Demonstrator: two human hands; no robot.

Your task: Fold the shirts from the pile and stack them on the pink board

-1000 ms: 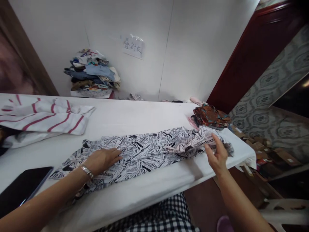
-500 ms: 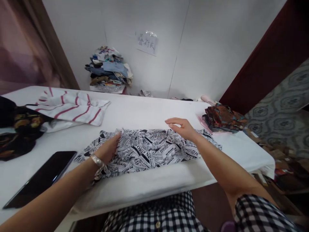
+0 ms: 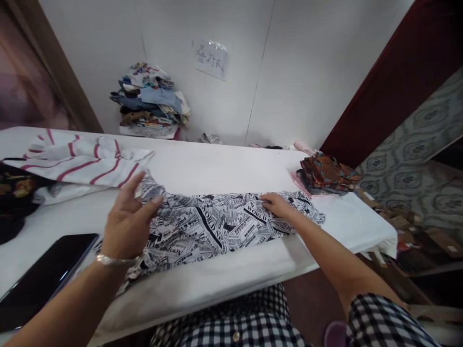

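A black-and-white newspaper-print shirt (image 3: pixel 231 224) lies in a long strip across the front of the table. My left hand (image 3: pixel 126 221), with a silver bracelet at the wrist, has hold of the shirt's left end, and a bit of cloth stands up between the thumb and fingers. Toward the right end, my right hand (image 3: pixel 277 205) pinches the shirt's far edge, its fingertips partly hidden by the cloth. A dark tablet-like device (image 3: pixel 43 277) lies left of the shirt, near my left forearm.
A white garment with red stripes (image 3: pixel 79 161) and a dark patterned garment (image 3: pixel 16 193) lie at the left. Folded clothes (image 3: pixel 329 173) sit at the table's right end. A tall clothes pile (image 3: pixel 152 103) stands behind the white table (image 3: pixel 217 168). Boxes (image 3: pixel 408 231) are beyond its right edge.
My left hand has moved left and up, raising the shirt's left end. My right hand has come down from above the shirt onto its far edge. The view has shifted slightly right.
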